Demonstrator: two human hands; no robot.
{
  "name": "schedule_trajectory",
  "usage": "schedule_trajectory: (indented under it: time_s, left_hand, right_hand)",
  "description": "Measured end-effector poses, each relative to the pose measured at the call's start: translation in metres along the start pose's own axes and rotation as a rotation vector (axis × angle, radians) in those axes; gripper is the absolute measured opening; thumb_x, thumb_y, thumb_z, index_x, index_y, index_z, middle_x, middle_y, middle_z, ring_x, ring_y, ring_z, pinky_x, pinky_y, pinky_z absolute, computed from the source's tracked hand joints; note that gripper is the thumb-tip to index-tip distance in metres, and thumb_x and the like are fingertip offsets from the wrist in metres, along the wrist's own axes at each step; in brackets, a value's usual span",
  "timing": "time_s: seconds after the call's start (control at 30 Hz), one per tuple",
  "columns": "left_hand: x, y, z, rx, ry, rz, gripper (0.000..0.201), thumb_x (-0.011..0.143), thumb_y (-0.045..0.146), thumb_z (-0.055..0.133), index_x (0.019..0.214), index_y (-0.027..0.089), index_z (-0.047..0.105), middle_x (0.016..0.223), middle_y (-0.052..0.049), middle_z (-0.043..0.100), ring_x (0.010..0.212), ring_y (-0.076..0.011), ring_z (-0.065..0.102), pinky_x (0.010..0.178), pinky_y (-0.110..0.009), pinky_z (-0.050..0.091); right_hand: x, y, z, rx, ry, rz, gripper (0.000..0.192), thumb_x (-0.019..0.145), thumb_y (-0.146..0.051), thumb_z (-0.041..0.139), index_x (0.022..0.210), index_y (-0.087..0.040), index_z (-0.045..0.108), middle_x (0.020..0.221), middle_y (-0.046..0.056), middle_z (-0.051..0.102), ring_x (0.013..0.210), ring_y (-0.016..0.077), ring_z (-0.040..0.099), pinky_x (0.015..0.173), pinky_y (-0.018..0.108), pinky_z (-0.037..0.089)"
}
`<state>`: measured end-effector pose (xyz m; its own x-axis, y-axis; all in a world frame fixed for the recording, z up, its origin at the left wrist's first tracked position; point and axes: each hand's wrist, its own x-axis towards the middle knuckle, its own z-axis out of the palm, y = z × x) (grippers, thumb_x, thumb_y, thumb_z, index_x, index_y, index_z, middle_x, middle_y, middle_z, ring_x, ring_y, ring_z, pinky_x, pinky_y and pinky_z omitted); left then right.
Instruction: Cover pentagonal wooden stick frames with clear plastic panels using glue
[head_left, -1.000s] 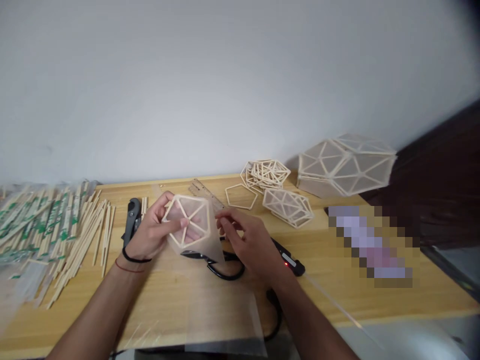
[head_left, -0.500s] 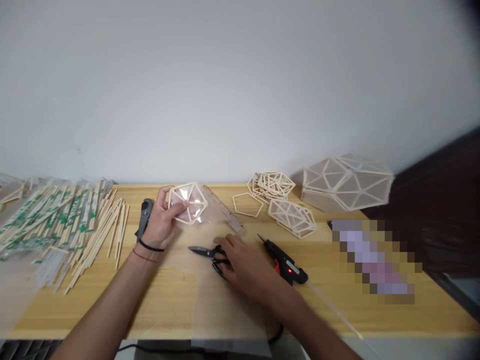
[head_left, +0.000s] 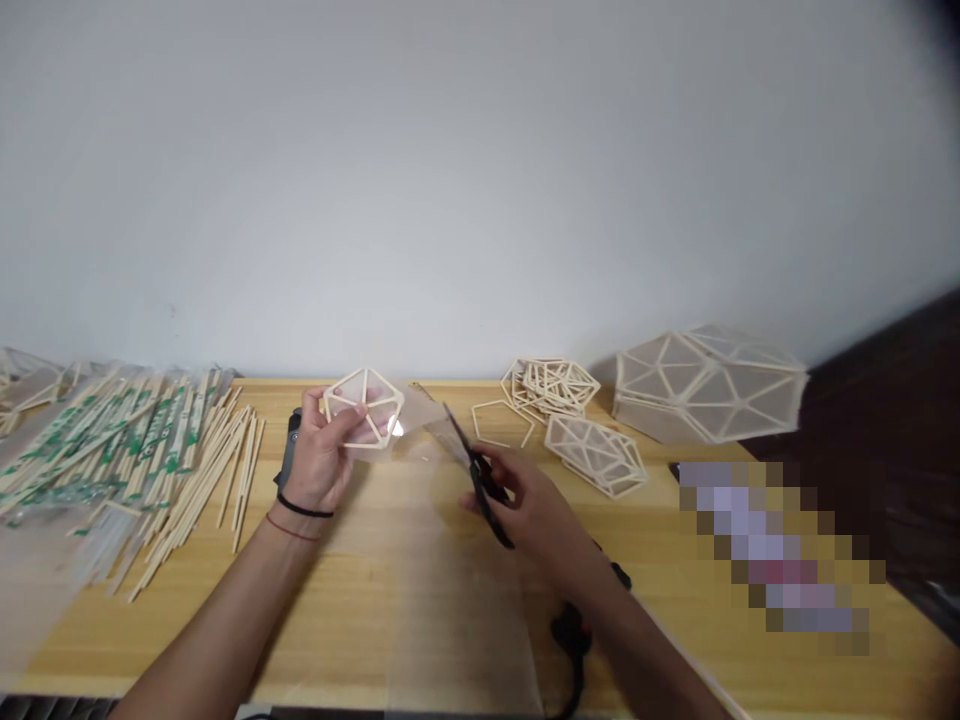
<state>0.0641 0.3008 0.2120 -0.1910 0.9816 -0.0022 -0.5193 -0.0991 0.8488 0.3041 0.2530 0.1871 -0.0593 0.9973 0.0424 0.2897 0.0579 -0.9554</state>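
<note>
My left hand [head_left: 328, 445] grips a pentagon frame of thin wooden sticks [head_left: 365, 408] with spokes meeting at its middle, thumb on the front. Clear plastic film [head_left: 417, 412] backs the frame and sticks out past its right side. In my right hand [head_left: 529, 505] is a pair of black scissors [head_left: 482, 480], raised above the table with the blades pointing up and left, a little right of the film. Whether the blades are parted is hard to see. A ruler [head_left: 448, 437] lies behind them, partly covered. My right forearm hides most of the glue gun [head_left: 621, 577].
Bare pentagon frames [head_left: 553, 388] are piled at the back, near film-covered panels [head_left: 596, 455] and a larger faceted stick structure [head_left: 709, 385]. Loose sticks [head_left: 199, 480] and wrapped chopsticks [head_left: 112, 430] lie left. A grey-handled tool [head_left: 290, 447] sits behind my left hand. A translucent sheet [head_left: 461, 620] hangs over the front edge.
My right hand has picked the scissors up off the table and raised them toward the film. The framed pentagon in my left hand has shifted slightly left and turned.
</note>
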Motion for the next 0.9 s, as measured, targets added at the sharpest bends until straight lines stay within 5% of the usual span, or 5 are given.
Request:
schedule_trajectory:
  time_s: [0.2,0.37,0.53,0.77,0.9]
  left_hand:
    - [-0.004,-0.001,0.004,0.002,0.007,0.008,0.058,0.067,0.017,0.092,0.099,0.026,0.045,0.099,0.0,0.081,0.087,-0.0226,0.082,0.076,-0.036,0.067]
    - [-0.016,-0.007,0.014,0.032,-0.057,-0.052,0.058,0.069,0.021,0.093,0.101,0.025,0.045,0.099,0.001,0.08,0.083,-0.0182,0.079,0.071,-0.029,0.066]
    - [-0.024,-0.015,0.02,0.066,-0.115,-0.095,0.065,0.064,0.025,0.098,0.101,0.027,0.044,0.09,0.005,0.079,0.077,-0.0156,0.078,0.064,-0.023,0.063]
    - [-0.022,-0.014,0.017,0.201,-0.217,-0.125,0.059,0.066,0.025,0.097,0.089,0.025,0.043,0.072,0.008,0.075,0.058,-0.0133,0.074,0.06,-0.022,0.06]
    - [-0.019,-0.006,0.012,0.361,-0.36,-0.206,0.063,0.061,0.018,0.098,0.1,0.025,0.049,0.068,0.008,0.073,0.054,-0.0157,0.072,0.055,-0.023,0.058]
  right_hand:
    - [0.026,-0.03,0.007,0.46,-0.052,0.089,0.054,0.074,-0.062,0.082,0.105,-0.024,0.059,0.072,-0.008,0.048,0.058,0.01,0.045,0.056,0.025,0.043]
    - [0.039,-0.034,0.02,0.553,-0.073,0.104,0.055,0.072,-0.063,0.085,0.099,-0.025,0.056,0.072,-0.008,0.053,0.061,0.0126,0.055,0.059,0.027,0.048]
    - [0.038,-0.022,0.031,0.584,0.025,0.107,0.055,0.063,-0.044,0.094,0.094,-0.024,0.054,0.072,-0.009,0.056,0.064,0.0137,0.059,0.063,0.028,0.049]
    - [0.034,-0.027,0.014,0.611,-0.009,0.095,0.051,0.06,-0.029,0.095,0.092,-0.023,0.055,0.071,-0.007,0.063,0.064,0.0115,0.058,0.065,0.025,0.046]
    - [0.028,-0.033,0.006,0.475,0.005,-0.051,0.043,0.068,-0.027,0.09,0.094,-0.024,0.055,0.082,-0.004,0.064,0.073,0.0141,0.062,0.07,0.028,0.05]
